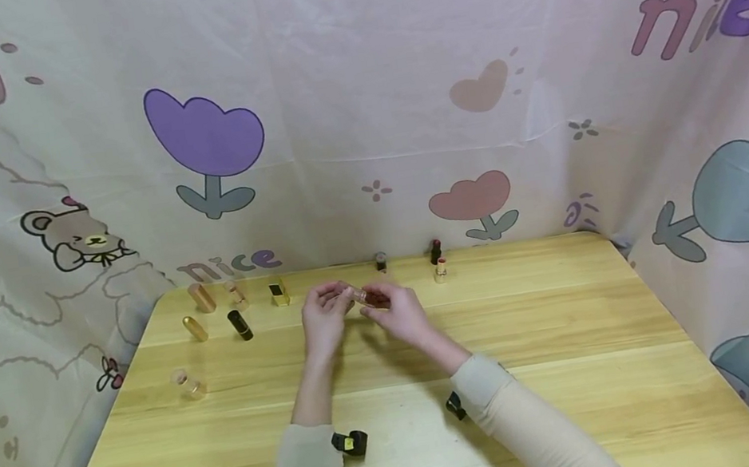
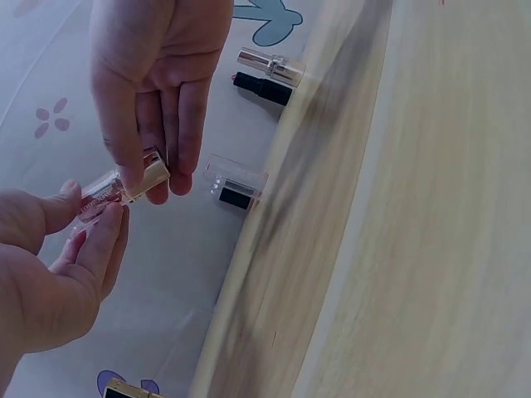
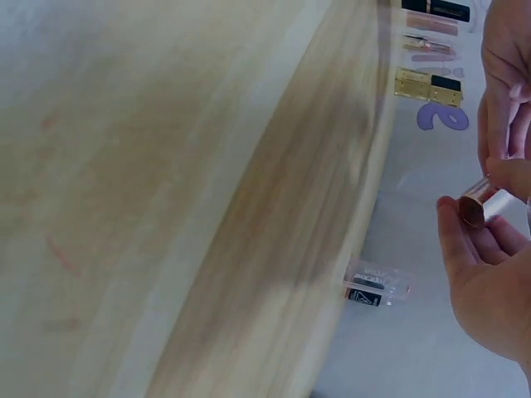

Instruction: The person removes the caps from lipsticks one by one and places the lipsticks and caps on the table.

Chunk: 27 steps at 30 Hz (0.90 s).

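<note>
Both hands hold one lipstick tube (image 1: 359, 295) above the back middle of the table. My left hand (image 1: 325, 323) pinches its clear end, where reddish colour shows through in the left wrist view. My right hand (image 1: 404, 314) grips the gold base (image 2: 156, 174) between thumb and fingers. In the right wrist view the round bottom of the tube (image 3: 472, 211) shows between the right fingers. Whether cap and base are joined is partly hidden by the fingers. Just behind the hands stands a tube with a clear cap and black base (image 2: 236, 184).
At the back right stand a black lipstick (image 1: 435, 252) and a clear-and-gold one (image 1: 441, 270). On the left are a gold-and-black lipstick (image 1: 278, 291), a black tube (image 1: 240, 325), a gold tube (image 1: 195, 329), a rose-gold tube (image 1: 202, 298) and a clear tube (image 1: 190, 384). A printed cloth hangs behind.
</note>
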Tool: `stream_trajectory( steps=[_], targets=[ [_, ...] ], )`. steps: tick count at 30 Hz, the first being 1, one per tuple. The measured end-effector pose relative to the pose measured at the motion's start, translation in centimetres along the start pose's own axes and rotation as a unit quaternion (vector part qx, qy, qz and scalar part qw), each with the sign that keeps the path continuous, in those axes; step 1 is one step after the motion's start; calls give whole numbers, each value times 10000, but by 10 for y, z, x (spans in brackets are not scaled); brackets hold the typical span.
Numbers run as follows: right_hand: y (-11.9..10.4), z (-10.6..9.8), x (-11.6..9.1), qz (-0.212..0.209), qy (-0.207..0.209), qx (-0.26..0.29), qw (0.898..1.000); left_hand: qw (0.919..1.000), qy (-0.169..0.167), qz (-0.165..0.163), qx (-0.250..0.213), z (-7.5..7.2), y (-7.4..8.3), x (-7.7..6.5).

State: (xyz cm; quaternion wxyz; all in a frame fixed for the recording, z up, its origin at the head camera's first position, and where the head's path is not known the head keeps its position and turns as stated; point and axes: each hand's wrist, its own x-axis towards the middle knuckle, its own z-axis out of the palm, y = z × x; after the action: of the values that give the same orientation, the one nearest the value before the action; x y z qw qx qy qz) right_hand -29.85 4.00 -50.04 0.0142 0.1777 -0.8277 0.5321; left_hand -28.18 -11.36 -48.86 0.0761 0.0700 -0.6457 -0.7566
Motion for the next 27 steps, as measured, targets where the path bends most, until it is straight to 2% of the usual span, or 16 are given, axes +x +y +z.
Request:
stream_trajectory(
  steps=[16,27],
  targets=[
    [1,-3,-2,-11,176,-341,9993,9999,-107,-73,95,1,3,-3],
    [-4,-4,-5,79,390,-749,9964,10000,32,-86,-7,0,3,-2]
  ],
)
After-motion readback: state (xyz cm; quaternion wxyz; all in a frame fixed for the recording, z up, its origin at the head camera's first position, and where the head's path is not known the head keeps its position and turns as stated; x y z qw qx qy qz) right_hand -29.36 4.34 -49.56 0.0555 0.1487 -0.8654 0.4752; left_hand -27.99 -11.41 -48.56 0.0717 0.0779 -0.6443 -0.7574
